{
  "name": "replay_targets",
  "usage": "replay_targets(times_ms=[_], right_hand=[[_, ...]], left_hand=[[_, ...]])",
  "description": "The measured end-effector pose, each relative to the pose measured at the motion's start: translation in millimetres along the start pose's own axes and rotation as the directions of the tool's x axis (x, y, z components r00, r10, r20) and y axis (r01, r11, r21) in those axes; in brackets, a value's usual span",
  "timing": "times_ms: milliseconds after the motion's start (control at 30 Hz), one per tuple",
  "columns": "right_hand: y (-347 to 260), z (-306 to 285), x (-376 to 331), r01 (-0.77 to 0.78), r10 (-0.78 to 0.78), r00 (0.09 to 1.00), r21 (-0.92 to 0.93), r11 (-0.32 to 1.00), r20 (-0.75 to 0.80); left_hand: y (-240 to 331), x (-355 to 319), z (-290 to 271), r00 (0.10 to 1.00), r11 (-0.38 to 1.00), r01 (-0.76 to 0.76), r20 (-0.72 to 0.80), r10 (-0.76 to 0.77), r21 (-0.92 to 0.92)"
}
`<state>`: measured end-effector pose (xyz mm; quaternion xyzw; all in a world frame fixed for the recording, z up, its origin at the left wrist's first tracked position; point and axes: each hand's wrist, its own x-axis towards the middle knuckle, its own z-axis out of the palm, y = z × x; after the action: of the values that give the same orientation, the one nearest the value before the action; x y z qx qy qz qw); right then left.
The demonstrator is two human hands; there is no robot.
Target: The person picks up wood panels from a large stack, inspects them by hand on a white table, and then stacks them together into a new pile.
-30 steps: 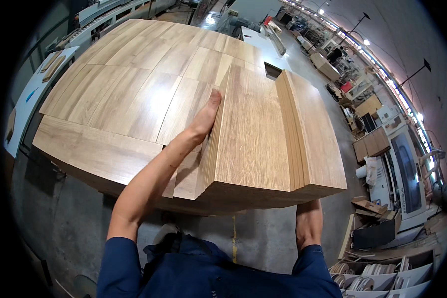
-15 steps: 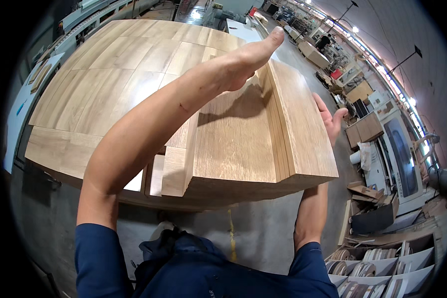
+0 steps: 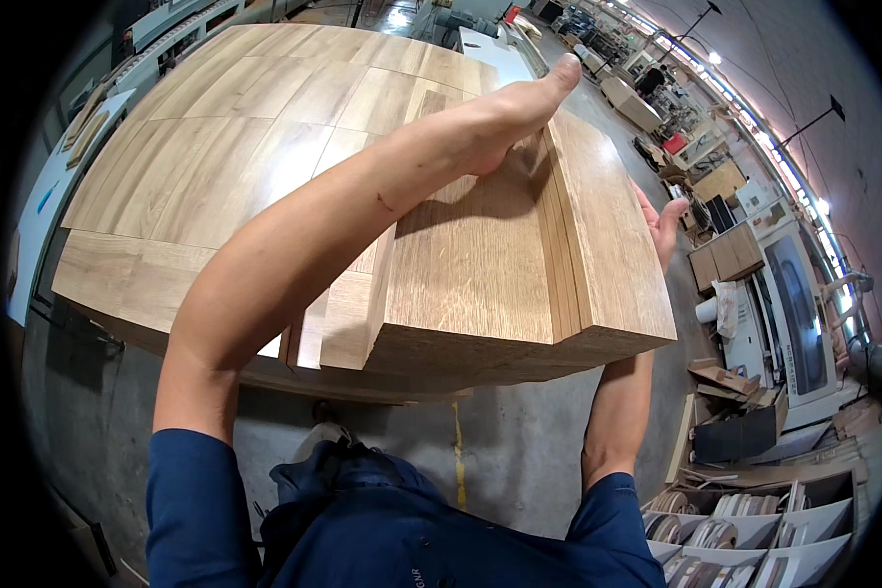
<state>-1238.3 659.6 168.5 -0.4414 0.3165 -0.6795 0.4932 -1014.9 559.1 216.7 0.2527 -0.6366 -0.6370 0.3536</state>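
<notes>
Several wood-grain boards (image 3: 470, 284) lie stacked in front of me, with a narrower raised pile of boards (image 3: 612, 230) along their right side. My left hand (image 3: 529, 113) reaches across to the inner left side of that raised pile, near its far end. Its thumb points up and away; the other fingers are mostly hidden behind the hand. On the opposite side, my right hand (image 3: 662, 227) rests by the pile's outer right edge, thumb spread and fingers partly hidden by the boards. Neither hand wraps around anything.
A broad surface of wood-grain panels (image 3: 196, 176) spreads to the left. Below it is a grey floor with a yellow line (image 3: 459, 456). Rolls of edging strip fill a rack (image 3: 745, 529) at lower right, near a white machine (image 3: 799, 314). A white side table (image 3: 44, 201) stands far left.
The view has shifted slightly, so the boards sit a little higher and further right. Both hands keep about the same place against the raised pile.
</notes>
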Motion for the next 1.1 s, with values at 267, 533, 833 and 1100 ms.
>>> replay_targets(times_ms=[267, 533, 833, 1100], right_hand=[[1.5, -3.7, 1.3, 0.021, -0.021, 1.0, -0.019, 1.0, 0.014], [-0.2, -5.8, 0.8, 0.011, -0.014, 0.999, -0.063, 0.998, -0.041], [54.9, -123.6, -101.4, 0.059, -0.119, 0.939, -0.189, 0.98, -0.323], [243.7, -298.7, -355.0, -0.257, 0.74, 0.313, 0.697, 0.669, -0.595]], left_hand=[[0.6, 2.8, 4.6, 0.997, 1.0, -0.001, 0.072, 0.0, 0.022], [-3.3, 1.9, 4.3, 0.998, 0.999, -0.03, 0.048, 0.028, 0.041], [-18.4, -142.8, -104.5, 0.862, 0.917, -0.35, -0.319, 0.395, 0.191], [-144.3, -365.5, -112.3, 0.656, 0.985, -0.014, -0.742, 0.137, 0.169]])
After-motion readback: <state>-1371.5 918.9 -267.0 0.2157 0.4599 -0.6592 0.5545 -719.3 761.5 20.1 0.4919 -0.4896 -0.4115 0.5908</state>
